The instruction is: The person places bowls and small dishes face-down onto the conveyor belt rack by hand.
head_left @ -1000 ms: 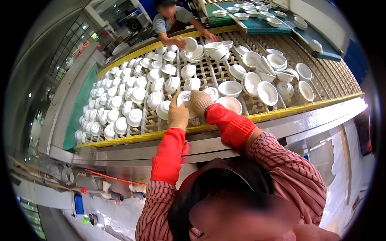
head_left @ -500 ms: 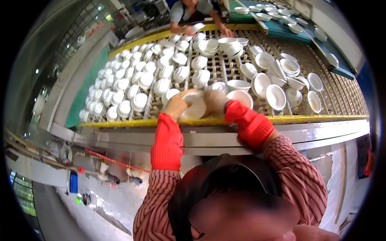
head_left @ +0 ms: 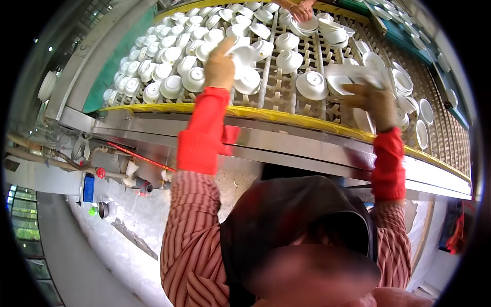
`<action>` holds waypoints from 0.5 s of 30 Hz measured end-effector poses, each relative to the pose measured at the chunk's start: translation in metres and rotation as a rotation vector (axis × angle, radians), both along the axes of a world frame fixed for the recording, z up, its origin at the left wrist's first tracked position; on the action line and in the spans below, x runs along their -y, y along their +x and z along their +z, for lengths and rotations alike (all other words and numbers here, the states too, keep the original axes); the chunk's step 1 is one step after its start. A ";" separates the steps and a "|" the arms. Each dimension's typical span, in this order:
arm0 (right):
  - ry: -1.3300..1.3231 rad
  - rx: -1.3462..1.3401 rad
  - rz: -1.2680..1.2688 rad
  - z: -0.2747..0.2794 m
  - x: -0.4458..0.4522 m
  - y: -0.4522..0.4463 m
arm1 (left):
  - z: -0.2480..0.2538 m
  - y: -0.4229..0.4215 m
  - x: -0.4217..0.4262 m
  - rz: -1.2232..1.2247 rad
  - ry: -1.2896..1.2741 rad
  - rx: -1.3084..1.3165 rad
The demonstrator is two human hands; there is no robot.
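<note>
My left hand (head_left: 220,69), in a red cuff, is closed on the rim of a white bowl (head_left: 244,55), held tilted above the conveyor rack. Just below it, another white bowl (head_left: 247,81) lies upside down. Farther right, my right hand (head_left: 377,102) is smeared by motion, with its fingers against a blurred white bowl (head_left: 353,71) that appears to be in its grip. Between my hands an upside-down bowl (head_left: 311,85) rests on the pegs. Stacked and tilted bowls (head_left: 403,82) lie beyond my right hand.
The pegged conveyor (head_left: 279,97) carries rows of overturned white bowls on the left. A yellow edge strip (head_left: 286,116) and a metal ledge (head_left: 255,138) run along my side. Across the conveyor are another person's hands (head_left: 302,9). A green belt (head_left: 434,48) with bowls runs at upper right.
My hands, earlier close together around bowls near the front edge, are now far apart. The left has moved up, the right to the right. The camera view has shifted.
</note>
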State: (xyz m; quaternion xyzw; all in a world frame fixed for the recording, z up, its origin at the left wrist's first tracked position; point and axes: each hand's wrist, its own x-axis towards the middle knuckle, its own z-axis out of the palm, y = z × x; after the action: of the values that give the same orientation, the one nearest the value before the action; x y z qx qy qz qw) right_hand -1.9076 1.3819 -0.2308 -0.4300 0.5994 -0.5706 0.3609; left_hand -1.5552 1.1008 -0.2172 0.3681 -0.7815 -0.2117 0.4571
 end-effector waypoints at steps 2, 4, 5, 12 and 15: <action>-0.039 0.070 -0.273 0.012 -0.054 -0.035 | 0.008 0.038 0.013 0.188 -0.271 0.433; -0.396 0.456 -0.422 -0.009 -0.130 -0.126 | -0.001 0.063 0.010 0.127 -0.234 0.752; -0.712 0.863 -0.394 -0.023 -0.177 -0.183 | -0.008 0.073 -0.004 0.065 -0.158 0.887; -0.970 0.988 -1.031 -0.076 -0.371 -0.242 | -0.013 0.082 0.014 -0.216 -0.020 0.906; -0.801 0.812 -0.813 -0.067 -0.280 -0.151 | 0.000 0.068 0.013 -0.105 -0.206 1.265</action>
State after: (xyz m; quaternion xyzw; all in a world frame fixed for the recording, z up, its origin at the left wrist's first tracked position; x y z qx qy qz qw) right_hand -2.0582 1.6620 -0.2978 -0.0244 0.2739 -0.9529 0.1279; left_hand -1.4869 1.0881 -0.2176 0.3375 -0.9333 0.1004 -0.0703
